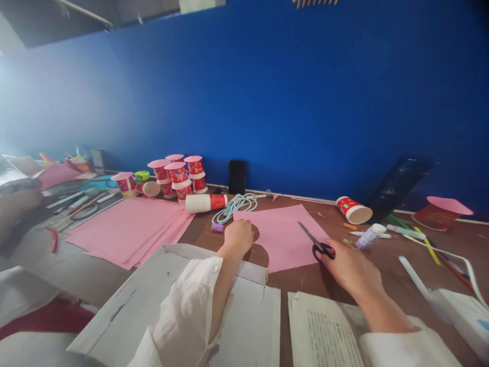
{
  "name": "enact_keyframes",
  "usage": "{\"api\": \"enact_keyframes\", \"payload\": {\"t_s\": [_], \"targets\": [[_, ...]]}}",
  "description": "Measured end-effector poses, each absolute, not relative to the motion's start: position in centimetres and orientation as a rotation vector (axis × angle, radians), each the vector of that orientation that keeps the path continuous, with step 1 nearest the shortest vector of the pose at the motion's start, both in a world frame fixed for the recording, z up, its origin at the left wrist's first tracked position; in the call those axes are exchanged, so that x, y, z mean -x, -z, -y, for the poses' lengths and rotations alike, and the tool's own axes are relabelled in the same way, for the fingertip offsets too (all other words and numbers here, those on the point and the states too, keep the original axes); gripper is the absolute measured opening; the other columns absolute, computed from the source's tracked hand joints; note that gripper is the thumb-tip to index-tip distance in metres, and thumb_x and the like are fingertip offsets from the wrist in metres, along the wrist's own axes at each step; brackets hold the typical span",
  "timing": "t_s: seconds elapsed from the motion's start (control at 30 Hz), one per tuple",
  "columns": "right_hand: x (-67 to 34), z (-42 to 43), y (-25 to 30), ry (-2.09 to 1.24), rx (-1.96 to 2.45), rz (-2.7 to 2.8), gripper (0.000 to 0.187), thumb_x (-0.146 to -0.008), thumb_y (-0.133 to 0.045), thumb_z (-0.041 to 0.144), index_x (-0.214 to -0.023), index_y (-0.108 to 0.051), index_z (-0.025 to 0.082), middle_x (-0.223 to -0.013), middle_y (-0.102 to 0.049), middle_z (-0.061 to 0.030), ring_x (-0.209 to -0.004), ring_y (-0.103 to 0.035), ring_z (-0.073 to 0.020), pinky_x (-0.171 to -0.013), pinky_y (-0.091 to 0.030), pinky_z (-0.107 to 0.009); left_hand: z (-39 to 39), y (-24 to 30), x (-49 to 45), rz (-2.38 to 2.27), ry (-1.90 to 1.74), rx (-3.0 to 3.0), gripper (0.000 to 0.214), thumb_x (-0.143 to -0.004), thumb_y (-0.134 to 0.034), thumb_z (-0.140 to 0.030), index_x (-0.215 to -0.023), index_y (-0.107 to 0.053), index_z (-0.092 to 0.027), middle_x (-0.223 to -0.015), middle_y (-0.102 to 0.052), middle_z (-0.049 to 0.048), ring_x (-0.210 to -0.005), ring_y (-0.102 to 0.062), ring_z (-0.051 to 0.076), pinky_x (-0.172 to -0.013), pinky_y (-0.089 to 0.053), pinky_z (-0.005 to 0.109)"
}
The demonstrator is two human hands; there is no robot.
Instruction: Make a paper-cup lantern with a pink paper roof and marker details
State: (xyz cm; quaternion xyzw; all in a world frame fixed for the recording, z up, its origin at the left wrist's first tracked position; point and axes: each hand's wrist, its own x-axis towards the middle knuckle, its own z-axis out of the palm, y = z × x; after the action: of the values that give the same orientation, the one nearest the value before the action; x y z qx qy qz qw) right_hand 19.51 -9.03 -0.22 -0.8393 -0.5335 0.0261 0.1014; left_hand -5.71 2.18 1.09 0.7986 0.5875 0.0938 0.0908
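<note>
Far left of the sheet (282, 229) was one hand of another person (17, 206), too blurred to tell what it held. Nearer to the sheet, on the same side, lay one pile (130, 229) of pink paper, whose layers I could not count. Left of the sheet and behind it stood a group of red cups (179, 176), topped by four pink discs (176, 165). Just left of the sheet were one cord (235, 206) and one purple cap (217, 228).

The left hand (239, 237) was at the sheet's left edge with fingers curled; whether they pinched it, I could not tell. The sheet, only one, lay flat. I judged it light, soft and easy to crease or tear, so better held gently near its border.

Over its right part reached one pair of scissors (319, 245), stiff and rather light, best taken by the loops; the right hand (349, 265) was clamped on them. Right of the sheet were one fallen cup (347, 208) and one glue stick (370, 237).
</note>
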Motion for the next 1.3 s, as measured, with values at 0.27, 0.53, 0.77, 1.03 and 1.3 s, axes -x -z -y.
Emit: {"api": "enact_keyframes", "payload": {"t_s": [0.27, 0.53, 0.77, 1.03, 1.3], "targets": [[-20.7, 9.2, -0.8, -0.217, 2.511, 1.48, 0.031, -0.073, -0.056, 0.053, -0.089, -0.07, 0.031, -0.089, -0.072, -0.0068, -0.079, -0.067, -0.0293, -0.055, -0.039, -0.033, -0.5, -2.0, 5.1, -1.596, -0.149, -2.386, 0.015, -0.076, -0.061, -0.035, -0.08, -0.067, -0.022, -0.094, -0.071, 0.0087, -0.088, -0.067, 0.026, -0.076, -0.05, 0.034], [-23.5, 9.2, -0.2, -0.054, 2.598, 1.143, 0.058, -0.069, -0.058, 0.059, -0.116, -0.064, 0.024, -0.096, -0.073, -0.013, -0.082, -0.068, -0.0315, -0.061, -0.045, -0.038, 0.2, -2.1, 4.5, -1.539, -0.075, -2.408, 0.013, -0.075, -0.06, -0.03, -0.08, -0.066, -0.02, -0.088, -0.071, 0.0103, -0.086, -0.067, 0.027, -0.073, -0.05, 0.036], [-23.9, 9.4, 0.1, -0.03, 2.732, 1.105, 0.047, -0.077, -0.054, 0.045, -0.115, -0.062, 0.02, -0.092, -0.07, -0.0165, -0.082, -0.068, -0.0322, -0.064, -0.048, -0.042, 0.6, -2.6, 4.5, -1.548, -0.052, -2.416, 0.014, -0.077, -0.058, -0.026, -0.084, -0.067, -0.019, -0.09, -0.071, 0.01, -0.087, -0.067, 0.027, -0.073, -0.05, 0.035], [-20.1, 9.6, -0.1, 0.196, 2.125, 1.728, 0.044, -0.093, -0.039, 0.045, -0.13, -0.055, 0.027, -0.127, -0.062, -0.0093, -0.108, -0.062, -0.0268, -0.081, -0.05, -0.039, 4.3, -3.9, 2.6, -1.316, 0.157, -2.784, 0.028, -0.088, -0.047, -0.024, -0.086, -0.072, -0.011, -0.089, -0.069, 0.0174, -0.089, -0.067, 0.027, -0.075, -0.051, 0.034], [-15.2, 8.4, 1.9, -0.044, 1.724, 2.308, 0.043, -0.093, -0.045, 0.04, -0.133, -0.054, 0.029, -0.142, -0.052, -0.0081, -0.133, -0.044, -0.0263, -0.104, -0.036, -0.048, 2.2, -3.3, 3.6, -0.878, -0.377, -2.667, 0.032, -0.092, -0.042, -0.029, -0.097, -0.073, -0.026, -0.101, -0.072, 0.0024, -0.096, -0.063, 0.018, -0.088, -0.047, 0.028]]}}
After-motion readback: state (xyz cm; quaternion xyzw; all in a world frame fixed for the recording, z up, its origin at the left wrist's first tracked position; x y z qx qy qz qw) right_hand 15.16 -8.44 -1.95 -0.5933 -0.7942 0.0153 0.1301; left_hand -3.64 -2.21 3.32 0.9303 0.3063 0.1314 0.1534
